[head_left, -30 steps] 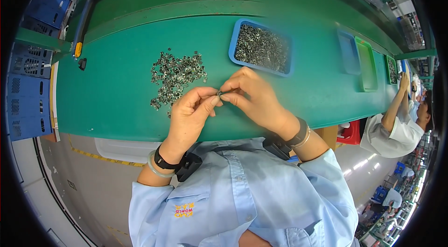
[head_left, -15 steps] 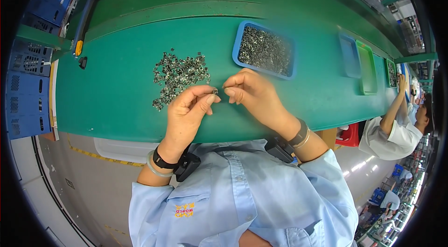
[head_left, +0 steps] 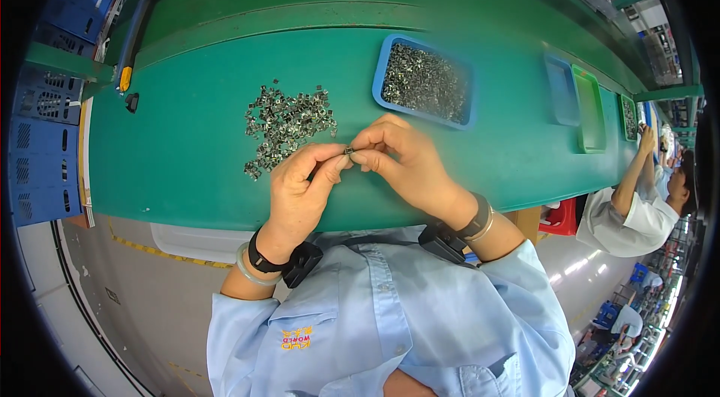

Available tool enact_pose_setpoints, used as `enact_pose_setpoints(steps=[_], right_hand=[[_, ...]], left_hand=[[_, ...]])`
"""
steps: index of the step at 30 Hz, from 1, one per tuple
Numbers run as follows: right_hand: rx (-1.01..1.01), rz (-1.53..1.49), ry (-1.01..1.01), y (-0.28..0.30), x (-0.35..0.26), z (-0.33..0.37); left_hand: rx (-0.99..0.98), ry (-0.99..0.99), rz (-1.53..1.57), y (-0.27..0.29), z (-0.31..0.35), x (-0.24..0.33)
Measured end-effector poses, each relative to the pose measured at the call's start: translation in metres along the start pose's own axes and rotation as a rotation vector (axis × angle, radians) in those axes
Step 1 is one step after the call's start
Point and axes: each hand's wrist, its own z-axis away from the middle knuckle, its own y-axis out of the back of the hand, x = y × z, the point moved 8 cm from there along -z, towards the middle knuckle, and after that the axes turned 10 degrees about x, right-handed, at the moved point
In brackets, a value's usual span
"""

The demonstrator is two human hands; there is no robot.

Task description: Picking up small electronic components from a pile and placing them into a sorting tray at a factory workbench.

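Observation:
Between the fingertips of both hands is a small dark and silvery metal part. My left hand pinches it from the left with thumb and forefinger. From the right, the thumb and forefinger of my right hand close on it too; its exact shape is too small to make out. Just beyond my left hand, a loose pile of similar small metal parts lies on the green table. Past my right hand stands a blue tray filled with such parts.
A second blue tray and a green tray stand toward the right end. A co-worker sits there with hands by another tray. Blue crates are stacked on the left, near a yellow-tipped tool.
My right hand has moved left, and its fingertips have met the small metal part held in my left hand. The pile and the trays stay where they were.

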Motion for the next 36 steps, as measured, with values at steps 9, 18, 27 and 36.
enact_pose_setpoints(steps=[9, 18, 27, 36], right_hand=[[0.046, -0.171, -0.126, 0.009, 0.011, -0.001], [-0.146, -0.356, -0.411, -0.011, 0.016, 0.006], [0.004, -0.185, -0.043, 0.0, 0.004, 0.004], [-0.011, -0.067, 0.086, 0.005, -0.006, 0.003]], left_hand=[[0.086, 0.265, 0.162, 0.008, -0.002, -0.01], [0.04, -0.374, -0.234, 0.004, -0.003, 0.031], [-0.024, 0.206, 0.208, -0.002, 0.0, -0.003], [-0.05, 0.19, 0.159, -0.004, 0.0, -0.003]])
